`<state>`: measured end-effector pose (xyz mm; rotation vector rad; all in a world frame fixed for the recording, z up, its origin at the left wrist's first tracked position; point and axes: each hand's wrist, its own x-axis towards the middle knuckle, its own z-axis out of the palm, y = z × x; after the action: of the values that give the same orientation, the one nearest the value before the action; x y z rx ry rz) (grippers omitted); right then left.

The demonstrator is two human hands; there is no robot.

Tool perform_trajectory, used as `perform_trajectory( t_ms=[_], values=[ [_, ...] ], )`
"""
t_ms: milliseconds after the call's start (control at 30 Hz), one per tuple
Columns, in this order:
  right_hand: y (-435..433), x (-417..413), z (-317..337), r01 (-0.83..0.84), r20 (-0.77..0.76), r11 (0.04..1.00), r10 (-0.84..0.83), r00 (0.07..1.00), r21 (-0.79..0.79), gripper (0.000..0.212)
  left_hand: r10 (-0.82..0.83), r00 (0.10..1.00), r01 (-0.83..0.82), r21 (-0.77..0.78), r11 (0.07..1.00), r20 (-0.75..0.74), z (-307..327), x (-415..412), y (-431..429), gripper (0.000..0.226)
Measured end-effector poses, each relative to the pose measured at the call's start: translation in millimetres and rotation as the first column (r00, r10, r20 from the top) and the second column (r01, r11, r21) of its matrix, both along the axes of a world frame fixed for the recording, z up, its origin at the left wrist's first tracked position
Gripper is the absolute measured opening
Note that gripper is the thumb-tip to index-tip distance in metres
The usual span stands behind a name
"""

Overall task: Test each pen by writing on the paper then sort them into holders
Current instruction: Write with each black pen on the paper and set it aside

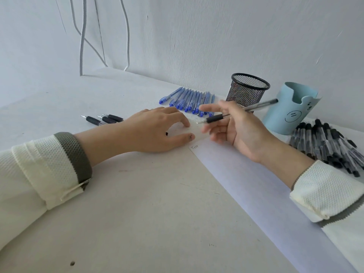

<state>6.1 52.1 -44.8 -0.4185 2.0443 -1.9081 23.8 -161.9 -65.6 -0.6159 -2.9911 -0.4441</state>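
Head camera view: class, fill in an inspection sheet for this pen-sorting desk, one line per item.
Surface: pale table, a few dark marks.
Job's things: paper marked "Test"; row of blue pens; pile of black pens; three black pens lying apart; mesh holder and blue holder, both upright.
Clutter: nothing seen.
Grippers: left hand flat on the paper; right hand holds a black-grip pen over it.
Cables: white cables hang down the wall.
Surroundings: white wall only.
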Motion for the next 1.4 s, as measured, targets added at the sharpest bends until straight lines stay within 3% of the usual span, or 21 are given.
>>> perform_trajectory(
  t_ms=[133,300,500,600,767,833,1000,1400],
  values=[
    [-4.2,5.6,-7.4,0.039,-0.146,0.991,-0.020,0.989,0.128,0.023,-0.001,1.000,0.001,0.007,1.000,0.007,-0.2,1.2,0.9,0.051],
    [-11.9,11.7,-16.8,0.111,-0.263,0.974,-0.056,0.963,0.199,0.041,-0.013,1.000,0.013,0.005,1.000,-0.016,-2.8,-0.2,0.2,0.056],
    [-18.2,10.1,-28.5,0.113,-0.405,0.960,0.000,0.914,0.255,0.045,0.010,1.000,-0.009,0.014,1.000,-0.020,-2.6,0.8,-0.1,0.072],
    [-16.9,10.3,-29.9,0.094,-0.398,0.964,0.014,0.917,0.249,0.049,0.018,0.999,-0.018,0.000,1.000,0.040,0.7,0.4,-0.9,0.074],
    [-17.8,13.6,-25.0,0.096,-0.326,0.979,-0.034,0.945,0.178,0.034,0.071,0.991,-0.057,-0.121,0.991,0.112,6.9,3.6,1.0,0.082],
    [-17.4,13.2,-22.6,0.113,-0.308,0.981,-0.060,0.949,0.156,0.040,0.075,0.987,-0.054,-0.147,0.988,0.145,7.7,5.6,1.8,0.087],
    [-17.0,14.8,-23.5,0.135,-0.343,0.968,-0.055,0.938,0.213,0.043,0.059,0.975,-0.004,-0.248,0.969,0.213,8.7,5.2,-0.5,0.091],
    [-18.4,17.4,-23.2,0.131,-0.380,0.950,-0.014,0.925,0.285,0.038,0.079,0.977,-0.021,-0.279,0.960,0.200,6.8,4.1,-1.9,0.090]
  ],
)
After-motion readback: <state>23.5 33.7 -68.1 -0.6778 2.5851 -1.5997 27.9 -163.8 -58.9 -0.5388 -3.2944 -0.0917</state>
